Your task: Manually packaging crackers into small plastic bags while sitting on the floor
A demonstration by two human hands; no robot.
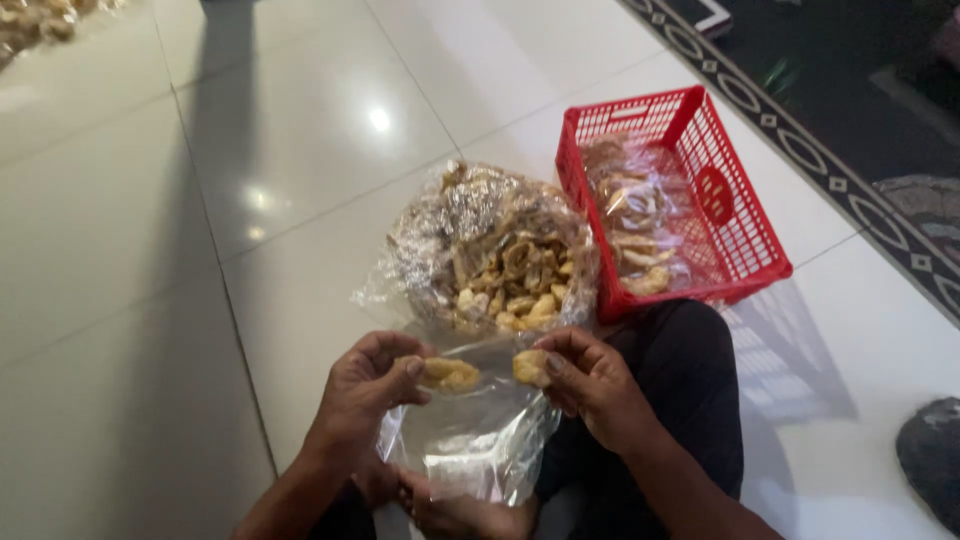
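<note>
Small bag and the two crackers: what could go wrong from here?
1. The small bag hangs limp below both hands, its mouth not clearly open; a dropped cracker could miss and land on the floor.
2. Left hand and right hand pinch a cracker each; a tight grip may crumble them.
</note>
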